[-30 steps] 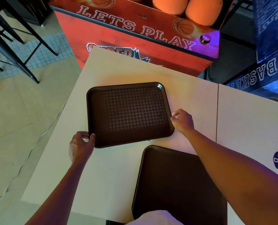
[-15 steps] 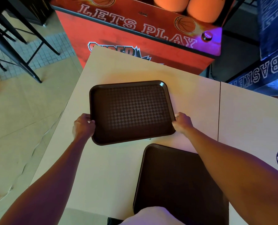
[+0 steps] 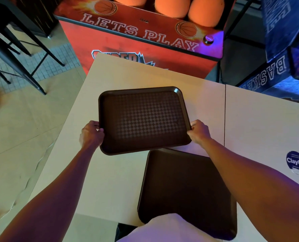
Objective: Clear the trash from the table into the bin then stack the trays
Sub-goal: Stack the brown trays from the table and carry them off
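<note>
A dark brown tray with a checkered floor [image 3: 143, 119] is held over the beige table [image 3: 120, 75], lifted and tilted toward me. My left hand [image 3: 91, 134] grips its left rim and my right hand [image 3: 198, 131] grips its right rim. A second dark brown tray [image 3: 185, 186] lies flat on the table close to me; the held tray's near right corner overlaps its far edge. No trash shows on the table.
A red "LETS PLAY" basketball arcade cabinet [image 3: 141, 32] stands against the table's far edge. Black chair legs [image 3: 14, 55] stand on the floor at the left. A second table top [image 3: 267, 123] with a round blue sticker [image 3: 296, 161] adjoins on the right.
Both hands closed on the checkered tray's side rims and raised it off the table, drawing it nearer to me until it overlaps the near tray.
</note>
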Motion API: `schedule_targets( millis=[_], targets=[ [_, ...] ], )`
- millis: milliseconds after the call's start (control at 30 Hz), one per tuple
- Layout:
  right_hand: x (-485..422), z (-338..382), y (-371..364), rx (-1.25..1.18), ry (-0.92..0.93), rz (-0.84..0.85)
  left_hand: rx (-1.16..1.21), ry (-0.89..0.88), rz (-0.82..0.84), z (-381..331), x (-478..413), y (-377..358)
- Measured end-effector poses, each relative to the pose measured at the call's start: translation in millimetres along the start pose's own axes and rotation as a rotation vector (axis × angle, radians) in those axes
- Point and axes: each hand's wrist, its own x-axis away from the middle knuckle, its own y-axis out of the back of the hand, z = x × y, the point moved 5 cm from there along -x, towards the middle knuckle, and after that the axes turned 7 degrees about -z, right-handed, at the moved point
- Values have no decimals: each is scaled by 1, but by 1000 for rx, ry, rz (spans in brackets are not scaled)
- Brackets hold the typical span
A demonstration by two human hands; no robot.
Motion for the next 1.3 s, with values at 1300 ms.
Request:
schedule_targets(
  millis=[1300],
  targets=[
    [282,-332,39,-207,-202,-154,-142,-129,75,19,313,-67]
  ],
)
